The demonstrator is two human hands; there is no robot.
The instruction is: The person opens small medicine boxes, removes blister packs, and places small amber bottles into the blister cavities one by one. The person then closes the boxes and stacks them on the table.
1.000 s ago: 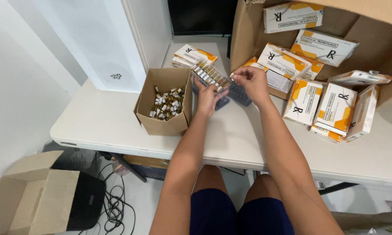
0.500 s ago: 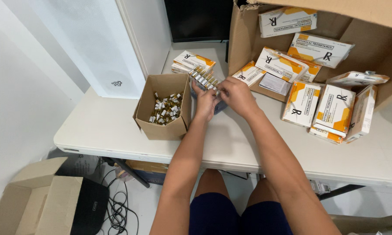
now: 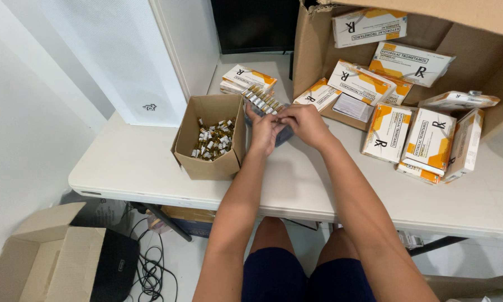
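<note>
My left hand [image 3: 262, 133] and my right hand [image 3: 303, 123] together grip a dark plastic tray of small glass ampoules [image 3: 261, 99], held tilted just right of a small open cardboard box [image 3: 207, 162]. That box sits on the white table [image 3: 134, 168] and holds several loose brown ampoules [image 3: 212, 139]. The tray's lower part is hidden behind my fingers.
A large cardboard carton [image 3: 313, 50] lies on its side at the back right, with several white-and-orange medicine packs [image 3: 428, 137] spilling out. More packs [image 3: 247, 78] lie behind the small box. A white panel [image 3: 123, 61] stands left. An open carton [image 3: 39, 263] and cables [image 3: 151, 268] lie on the floor.
Both hands and the tray have shifted slightly left toward the small box as the view moved; the grip on the tray is unchanged.
</note>
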